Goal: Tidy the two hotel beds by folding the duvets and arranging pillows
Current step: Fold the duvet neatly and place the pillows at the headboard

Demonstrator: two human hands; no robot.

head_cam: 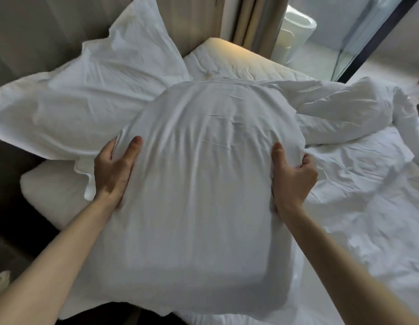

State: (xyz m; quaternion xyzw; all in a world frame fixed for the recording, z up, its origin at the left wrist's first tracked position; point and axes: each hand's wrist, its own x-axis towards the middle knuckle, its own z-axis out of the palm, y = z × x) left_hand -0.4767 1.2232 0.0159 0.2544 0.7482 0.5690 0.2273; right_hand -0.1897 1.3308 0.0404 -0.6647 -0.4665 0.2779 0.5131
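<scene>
2 hands hold 1 large white pillow (203, 184) that fills the middle of the view, its lower edge overhanging the near side of the bed (358, 219). Whether it rests on the mattress or is lifted clear cannot be told. The left hand (114, 171), at 9 o'clock of the pillow, grips the left edge: the thumb lies straight on the top face, pointing toward 12 o'clock, while the fingers wrap round the edge and go out of sight behind the cloth. The right hand (294, 175), at 3 o'clock, holds the right edge with the thumb flat on top and the fingers curled tight, bunching a fold of the case. Both bare forearms come in from 7 and 5 o'clock. A 2nd pillow (86, 90) leans against the grey headboard (28, 31) at 10 o'clock, its near corner passing behind the held one. A 3rd pillow (239, 59), lit warm yellow along its top, lies at 12 o'clock. A plain white cushion (49, 191) sits at 8 o'clock under the 2nd pillow's loose flap. The crumpled duvet (344, 109) is heaped at 2 o'clock, touching the held pillow's far right corner, with rumpled sheet at 4 o'clock. Beige curtains (246, 17) hang at 12 o'clock, and a glass partition (368, 31) stands at 1 o'clock.
</scene>
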